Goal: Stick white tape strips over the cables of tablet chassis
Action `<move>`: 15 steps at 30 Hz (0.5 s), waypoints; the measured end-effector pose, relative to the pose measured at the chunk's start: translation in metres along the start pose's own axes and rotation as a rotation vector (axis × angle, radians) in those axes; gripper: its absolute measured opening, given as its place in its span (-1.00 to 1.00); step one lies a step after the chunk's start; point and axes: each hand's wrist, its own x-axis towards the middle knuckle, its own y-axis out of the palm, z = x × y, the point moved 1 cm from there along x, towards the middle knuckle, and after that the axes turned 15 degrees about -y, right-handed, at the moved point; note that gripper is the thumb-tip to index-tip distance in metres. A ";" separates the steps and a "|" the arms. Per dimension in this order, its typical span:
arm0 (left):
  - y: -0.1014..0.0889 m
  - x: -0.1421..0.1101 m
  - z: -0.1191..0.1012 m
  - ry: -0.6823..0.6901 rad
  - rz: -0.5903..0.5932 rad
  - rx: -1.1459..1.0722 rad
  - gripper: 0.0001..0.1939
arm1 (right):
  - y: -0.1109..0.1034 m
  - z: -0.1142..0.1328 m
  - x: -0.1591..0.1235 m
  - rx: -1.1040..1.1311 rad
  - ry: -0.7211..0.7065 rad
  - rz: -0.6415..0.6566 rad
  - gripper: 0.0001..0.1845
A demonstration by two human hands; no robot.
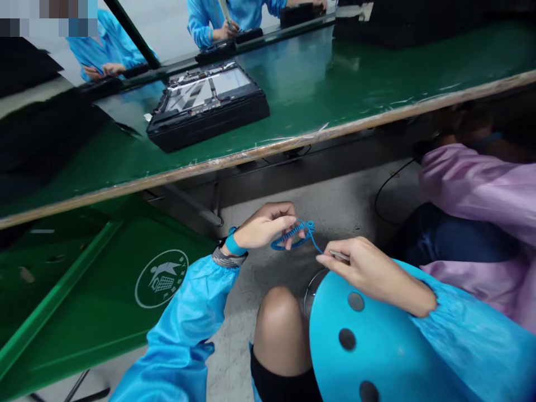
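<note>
Low in front of the green bench, my left hand (274,225) has its fingers curled through a blue coiled cord (288,237). A blue band (235,244) circles my left wrist. From the coil, a straight length of cord runs across to my right hand (354,259). My right fingers are pinched around a small metal piece (340,255) by the cord's end; most of it is hidden by the fingers. Both hands are below the bench edge, my right one above a blue stool seat (402,335) with dark round holes.
An opened black device (209,109) rests on the green bench (301,100). A large green bin (104,279) stands at the lower left. At right sits a person in a pink sleeve (477,178). People in blue sleeves work across the bench (247,19).
</note>
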 end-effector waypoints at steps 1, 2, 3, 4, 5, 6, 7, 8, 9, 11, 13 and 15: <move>0.003 0.000 0.001 0.003 0.010 0.001 -0.55 | -0.001 0.000 -0.001 -0.007 -0.013 -0.031 -0.45; 0.007 0.000 0.002 0.009 0.018 0.031 -0.55 | -0.004 0.000 -0.001 -0.014 -0.028 -0.082 -0.45; 0.011 -0.001 0.003 0.025 0.024 0.096 -0.56 | -0.009 0.001 -0.002 -0.025 -0.044 -0.136 -0.47; 0.014 -0.002 0.003 0.053 0.020 0.198 -0.58 | -0.016 0.001 -0.001 -0.041 -0.060 -0.187 -0.49; 0.019 -0.004 0.003 0.091 0.002 0.331 -0.60 | -0.023 0.003 -0.001 -0.060 -0.073 -0.222 -0.51; 0.023 -0.007 0.002 0.135 -0.030 0.482 -0.64 | -0.031 0.006 0.001 -0.077 -0.082 -0.231 -0.54; 0.027 -0.011 0.001 0.182 -0.071 0.640 -0.67 | -0.038 0.010 0.004 -0.095 -0.085 -0.206 -0.57; 0.031 -0.015 0.000 0.224 -0.117 0.793 -0.70 | -0.045 0.016 0.007 -0.118 -0.083 -0.154 -0.59; 0.035 -0.019 -0.002 0.258 -0.167 0.925 -0.71 | -0.051 0.022 0.011 -0.147 -0.081 -0.084 -0.62; 0.042 -0.028 -0.007 0.301 -0.254 1.108 -0.73 | -0.060 0.035 0.021 -0.216 -0.092 0.047 -0.65; 0.046 -0.037 -0.014 0.352 -0.340 1.181 -0.74 | -0.065 0.040 0.035 -0.259 -0.123 0.107 -0.67; 0.047 -0.044 -0.024 0.410 -0.403 1.154 -0.76 | -0.063 0.031 0.053 -0.219 -0.127 0.140 -0.70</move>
